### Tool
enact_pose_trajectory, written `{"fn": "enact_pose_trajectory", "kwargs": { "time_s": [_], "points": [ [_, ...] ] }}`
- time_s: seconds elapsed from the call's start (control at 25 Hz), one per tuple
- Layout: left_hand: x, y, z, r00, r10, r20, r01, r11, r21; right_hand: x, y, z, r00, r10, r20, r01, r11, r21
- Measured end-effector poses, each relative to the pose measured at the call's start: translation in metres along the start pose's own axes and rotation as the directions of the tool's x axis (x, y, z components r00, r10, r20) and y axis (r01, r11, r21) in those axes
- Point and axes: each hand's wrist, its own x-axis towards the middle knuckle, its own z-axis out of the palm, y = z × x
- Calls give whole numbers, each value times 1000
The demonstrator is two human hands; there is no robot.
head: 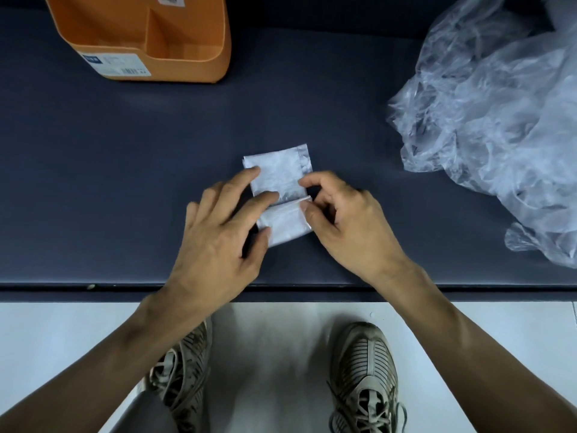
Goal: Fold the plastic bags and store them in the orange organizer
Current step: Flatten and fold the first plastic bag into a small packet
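Note:
A clear plastic bag folded into a narrow strip lies in the middle of the dark table, its near end turned up over itself. My left hand lies flat on the strip's left side, straight fingers pressing it down. My right hand pinches the folded near flap at its right edge between thumb and fingertips. The orange organizer stands at the far left with open compartments in which I see no bags.
A loose heap of crumpled clear plastic bags fills the right side of the table. The table's front edge runs just below my wrists. Below it are a white floor and my two shoes.

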Motion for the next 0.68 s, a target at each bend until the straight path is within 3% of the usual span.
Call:
{"fn": "enact_pose_trajectory", "kwargs": {
  "time_s": [0.16,0.24,0.36,0.48,0.56,0.68],
  "points": [
    [6,-7,2,986,105,126,-113,992,55,2,0,0,998,65,-1,-65,997,32],
    [9,-9,2,980,109,166,-123,990,72,0,-3,1,995,68,-74,-69,998,-4],
    [9,-11,3,976,128,179,-148,984,103,-10,-3,-1,958,-178,-225,130,968,-213],
    [11,-12,4,982,128,139,-143,985,102,-17,5,-3,898,-430,-97,378,865,-331],
    [13,-11,4,987,121,107,-129,989,71,-19,10,2,900,-436,-4,398,826,-398],
    [14,-11,2,985,138,105,-143,988,49,-17,14,7,931,-364,17,336,839,-428]
  ]
}}
